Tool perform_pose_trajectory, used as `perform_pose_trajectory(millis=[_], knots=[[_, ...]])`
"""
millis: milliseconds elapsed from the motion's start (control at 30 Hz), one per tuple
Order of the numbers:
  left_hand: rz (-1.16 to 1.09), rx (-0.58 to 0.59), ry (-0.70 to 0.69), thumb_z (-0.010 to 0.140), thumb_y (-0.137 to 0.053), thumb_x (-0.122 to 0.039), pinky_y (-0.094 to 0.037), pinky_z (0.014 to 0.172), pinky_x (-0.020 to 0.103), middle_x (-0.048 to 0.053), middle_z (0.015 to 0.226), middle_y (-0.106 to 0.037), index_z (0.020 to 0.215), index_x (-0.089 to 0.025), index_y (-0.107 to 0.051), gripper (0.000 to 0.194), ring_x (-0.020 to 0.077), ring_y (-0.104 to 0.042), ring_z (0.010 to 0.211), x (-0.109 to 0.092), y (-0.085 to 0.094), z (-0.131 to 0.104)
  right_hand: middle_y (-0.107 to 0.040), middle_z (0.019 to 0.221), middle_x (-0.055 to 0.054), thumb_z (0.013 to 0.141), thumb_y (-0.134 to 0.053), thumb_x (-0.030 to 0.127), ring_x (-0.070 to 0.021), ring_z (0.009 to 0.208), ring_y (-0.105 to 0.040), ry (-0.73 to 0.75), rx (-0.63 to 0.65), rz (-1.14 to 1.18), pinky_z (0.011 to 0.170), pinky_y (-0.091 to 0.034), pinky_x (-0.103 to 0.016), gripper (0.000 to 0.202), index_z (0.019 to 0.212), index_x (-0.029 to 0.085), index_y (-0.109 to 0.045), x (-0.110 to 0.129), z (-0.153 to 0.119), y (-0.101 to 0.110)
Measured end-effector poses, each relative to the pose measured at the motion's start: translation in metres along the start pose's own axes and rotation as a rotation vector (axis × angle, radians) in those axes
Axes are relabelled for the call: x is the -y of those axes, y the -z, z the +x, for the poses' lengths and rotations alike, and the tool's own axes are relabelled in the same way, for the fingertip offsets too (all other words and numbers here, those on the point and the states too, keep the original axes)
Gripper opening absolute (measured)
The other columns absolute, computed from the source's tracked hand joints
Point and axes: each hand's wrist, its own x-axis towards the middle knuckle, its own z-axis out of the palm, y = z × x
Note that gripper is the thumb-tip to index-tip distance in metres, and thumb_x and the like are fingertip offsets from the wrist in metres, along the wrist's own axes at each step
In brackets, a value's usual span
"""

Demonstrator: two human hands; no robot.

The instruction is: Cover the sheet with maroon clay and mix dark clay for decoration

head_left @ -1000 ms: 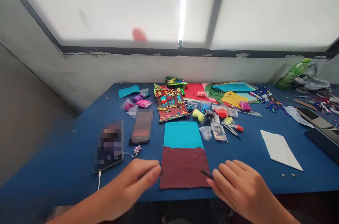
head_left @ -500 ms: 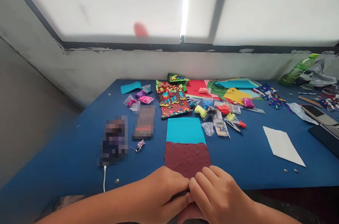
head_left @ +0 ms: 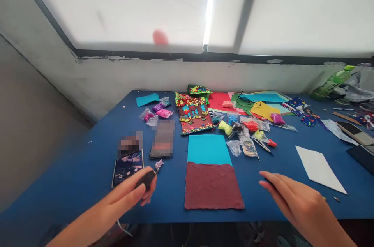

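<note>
My left hand (head_left: 128, 196) is closed around a lump of dark clay (head_left: 147, 180), over the table's left side by a patterned phone (head_left: 128, 167). On the right, my right hand (head_left: 300, 202) pinches thumb against fingers; a dark bit of clay (head_left: 268, 181) shows between them, mostly hidden. Between the hands lies a blue sheet (head_left: 207, 149) whose near part is covered by a bumpy layer of maroon clay (head_left: 213, 186). Neither hand touches it. Behind the sheet stands a decorated clay panel (head_left: 195, 114) with a house-like front and coloured dots.
Bags of coloured clay (head_left: 251, 126) and coloured paper (head_left: 222, 101) lie at the back. A second phone (head_left: 162, 138) and a small charm (head_left: 158, 164) are left of the sheet. A white sheet (head_left: 320, 169) lies right, with a green bottle (head_left: 333, 81) at the back right.
My hands were together in front of the maroon clay with something dark between them. They have moved wide apart, each with dark clay, and the whole maroon layer now shows.
</note>
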Motion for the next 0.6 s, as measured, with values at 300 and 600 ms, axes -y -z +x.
perform_pose_trajectory(millis=[300,600], knots=[[0.411,0.527,-0.27,0.085,-0.054,-0.021,-0.035,0.054,0.019,-0.003,0.067,-0.06,0.067,-0.018,-0.05,0.018,0.0104,-0.05,0.06,-0.06,-0.089,0.033,-0.061,0.057,0.001,0.101,-0.041,0.037,-0.0129,0.046,-0.052,0.326,0.028,0.341,0.044,-0.036,-0.028,0.034,0.11,0.008,-0.056,0.084,0.043,-0.011],[0.567,0.337,-0.409,0.093,-0.036,-0.028,-0.03,0.056,0.024,-0.003,0.059,-0.041,0.065,-0.02,-0.032,0.03,0.011,-0.034,0.055,-0.042,-0.066,0.016,-0.052,0.052,0.003,0.101,-0.039,0.019,-0.0121,0.044,-0.045,0.223,0.016,0.288,0.045,-0.029,-0.029,0.032,0.072,0.019,-0.053,0.069,0.035,-0.014]])
